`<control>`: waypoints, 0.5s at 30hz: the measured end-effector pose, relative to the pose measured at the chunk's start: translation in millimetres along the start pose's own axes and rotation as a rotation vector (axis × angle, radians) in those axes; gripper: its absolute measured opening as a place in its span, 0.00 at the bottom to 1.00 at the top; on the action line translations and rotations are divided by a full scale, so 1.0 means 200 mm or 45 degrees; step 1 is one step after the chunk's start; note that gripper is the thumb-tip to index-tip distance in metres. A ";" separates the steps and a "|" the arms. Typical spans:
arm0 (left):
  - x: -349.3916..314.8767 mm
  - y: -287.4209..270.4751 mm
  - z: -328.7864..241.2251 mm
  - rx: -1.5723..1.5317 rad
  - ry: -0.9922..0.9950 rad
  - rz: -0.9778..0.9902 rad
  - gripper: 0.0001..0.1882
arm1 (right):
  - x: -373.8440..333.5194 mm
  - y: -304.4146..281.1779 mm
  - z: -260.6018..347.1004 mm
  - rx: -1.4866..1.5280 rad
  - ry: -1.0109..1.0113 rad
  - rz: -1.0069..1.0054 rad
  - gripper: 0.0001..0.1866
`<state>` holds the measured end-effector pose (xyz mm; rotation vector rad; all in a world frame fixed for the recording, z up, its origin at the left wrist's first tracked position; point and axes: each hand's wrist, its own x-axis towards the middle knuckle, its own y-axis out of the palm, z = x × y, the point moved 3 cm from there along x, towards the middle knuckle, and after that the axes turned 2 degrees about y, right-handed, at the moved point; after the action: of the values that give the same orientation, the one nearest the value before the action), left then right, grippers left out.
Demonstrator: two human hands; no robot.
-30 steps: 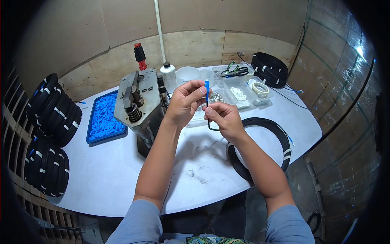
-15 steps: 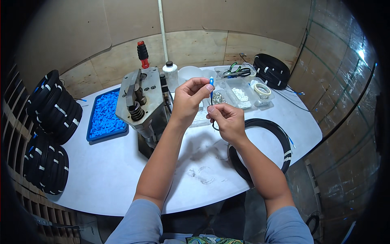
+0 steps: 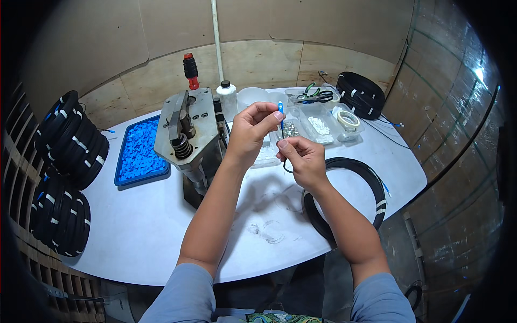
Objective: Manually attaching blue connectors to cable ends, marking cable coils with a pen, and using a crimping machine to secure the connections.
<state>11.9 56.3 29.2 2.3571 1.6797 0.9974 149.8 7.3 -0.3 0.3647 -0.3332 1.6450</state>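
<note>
My left hand (image 3: 253, 132) pinches a small blue connector piece (image 3: 280, 107) between thumb and fingers, held up above the white table (image 3: 134, 226). My right hand (image 3: 301, 156) grips a thin black cable (image 3: 285, 168) just below the blue piece, its end pointing up into it. The cable runs down to a black cable coil (image 3: 371, 177) lying on the table at my right. Both hands hover close together beside a grey metal press machine (image 3: 188, 132).
A blue tray of blue connector pieces (image 3: 139, 151) sits left of the press. Clear plastic bins (image 3: 318, 124), a tape roll (image 3: 347, 118), pliers (image 3: 312, 96) and a white bottle (image 3: 227, 99) stand behind. Bundled black coils (image 3: 72, 140) hang at left; another bundle (image 3: 360, 94) lies at back right.
Both hands have stayed almost in place; the blue piece and cable end were lifted slightly and brought closer together.
</note>
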 end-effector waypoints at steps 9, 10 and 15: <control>0.00 0.00 0.00 0.001 0.023 -0.052 0.11 | 0.00 0.00 -0.01 0.017 0.016 -0.006 0.09; 0.00 0.00 0.00 0.008 0.014 -0.034 0.11 | 0.00 0.00 -0.01 0.014 0.004 -0.008 0.10; 0.00 -0.01 -0.01 0.031 0.005 -0.012 0.11 | 0.00 0.01 -0.01 0.037 -0.004 -0.002 0.10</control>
<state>10.3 56.1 29.6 2.3611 1.7128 0.9868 148.6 8.2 -1.3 0.3890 -0.3114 1.6492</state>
